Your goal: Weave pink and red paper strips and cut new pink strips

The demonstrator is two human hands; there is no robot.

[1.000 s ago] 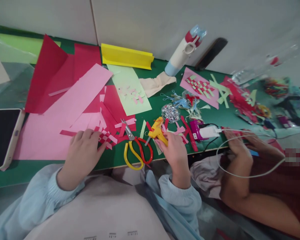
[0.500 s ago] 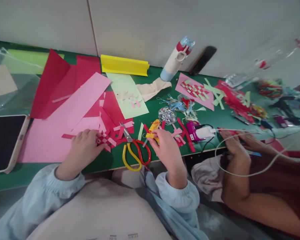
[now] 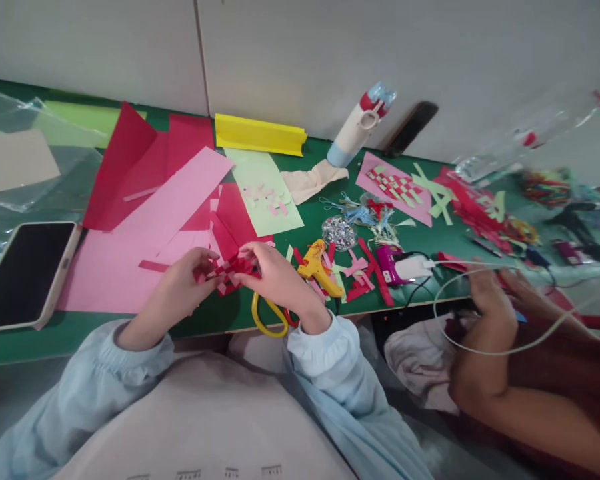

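Note:
Both hands meet at a small woven piece of red and pink paper strips [image 3: 226,275] near the front of the table. My left hand [image 3: 183,288] pinches its left side, fingers curled. On its right side, my right hand [image 3: 277,279] grips with thumb and fingers pressed together. Scissors [image 3: 270,317] with yellow and red handles lie partly hidden beneath my right hand. A yellow glue gun [image 3: 319,268] rests just right of that hand, among cut paper strips. Under and behind the weave spread pink paper [image 3: 110,273] and red paper [image 3: 240,217].
A phone [image 3: 27,273] lies at the left. Behind are folded yellow paper [image 3: 260,135], a bottle [image 3: 359,130] and a dish of beads [image 3: 340,232]. A purple power adapter [image 3: 391,265] with a white cable sits at right, near another person's hands [image 3: 495,293].
My right hand has let go of the glue gun and moved left to the woven paper, now held by both hands. The glue gun lies on the table. The view has shifted slightly.

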